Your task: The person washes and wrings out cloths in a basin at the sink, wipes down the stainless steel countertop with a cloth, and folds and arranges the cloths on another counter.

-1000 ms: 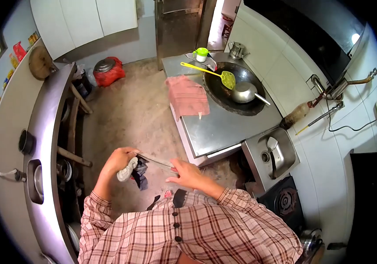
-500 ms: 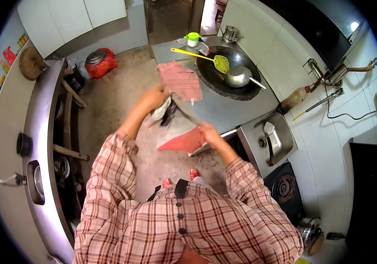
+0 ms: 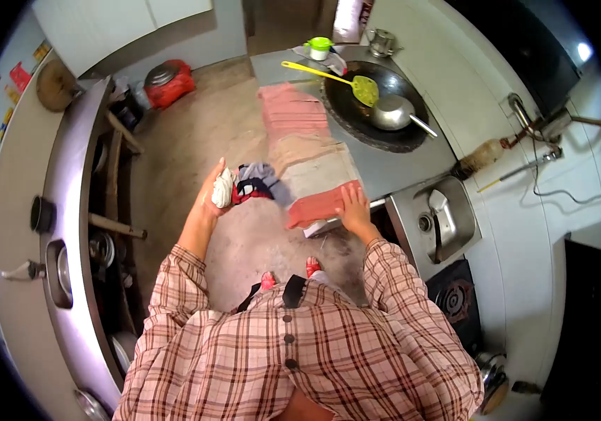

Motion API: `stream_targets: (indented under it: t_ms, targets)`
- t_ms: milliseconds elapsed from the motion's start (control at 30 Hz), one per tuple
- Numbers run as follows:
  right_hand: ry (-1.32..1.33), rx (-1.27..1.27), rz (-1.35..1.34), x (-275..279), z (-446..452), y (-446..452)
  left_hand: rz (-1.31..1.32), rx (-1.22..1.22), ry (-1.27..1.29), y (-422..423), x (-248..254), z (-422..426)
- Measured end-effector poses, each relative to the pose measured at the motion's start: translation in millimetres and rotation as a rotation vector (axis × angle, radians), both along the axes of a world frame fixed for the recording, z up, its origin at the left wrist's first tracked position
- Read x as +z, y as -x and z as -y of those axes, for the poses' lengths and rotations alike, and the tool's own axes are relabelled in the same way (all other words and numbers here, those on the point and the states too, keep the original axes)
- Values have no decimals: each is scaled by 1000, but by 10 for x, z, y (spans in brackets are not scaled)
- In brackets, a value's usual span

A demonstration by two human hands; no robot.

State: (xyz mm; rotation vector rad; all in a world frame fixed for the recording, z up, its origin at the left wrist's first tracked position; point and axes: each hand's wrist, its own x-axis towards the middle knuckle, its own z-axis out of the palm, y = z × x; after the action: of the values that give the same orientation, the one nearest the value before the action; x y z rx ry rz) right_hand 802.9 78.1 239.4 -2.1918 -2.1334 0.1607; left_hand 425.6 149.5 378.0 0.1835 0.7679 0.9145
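My left hand [image 3: 211, 195], left of the counter corner, is closed around a bundle of cloths. A white cloth [image 3: 223, 188] sits against the palm, and a grey, black and red cloth [image 3: 258, 182] spreads out to the right, partly blurred. My right hand [image 3: 355, 208] lies flat with its fingers apart on a red and off-white cloth [image 3: 321, 203], spread over the counter's near edge. Beyond it, a pink striped cloth [image 3: 293, 112] lies along the counter's left edge, partly overhanging.
On the metal counter [image 3: 370, 168] a wok [image 3: 413, 91] holds a metal ladle [image 3: 393, 112] and a yellow slotted turner [image 3: 365, 90]. A green-lidded container [image 3: 319, 49] stands behind. To the right are a sink [image 3: 458, 217] and a gas burner [image 3: 456, 302]; a shelf unit [image 3: 79, 210] stands left.
My left hand has drawn left and nearer with the bundle. My right hand has moved right, from gripping the red and off-white cloth's edge to resting on it; that cloth now lies flatter.
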Motion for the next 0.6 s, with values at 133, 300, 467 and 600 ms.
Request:
stream_targets:
  t_ms: [133, 300, 467, 600]
  targets:
    - [317, -107, 172, 373, -201, 191, 236, 165, -53, 275, -233, 252]
    - [533, -67, -1277, 1135, -441, 1033, 212, 241, -153, 218, -145, 511]
    - [548, -181, -1655, 1455, -447, 1784, 304, 37, -299, 59, -32, 816]
    - [306, -7, -1697, 1626, -356, 1841, 264, -7, -202, 252, 46, 1058]
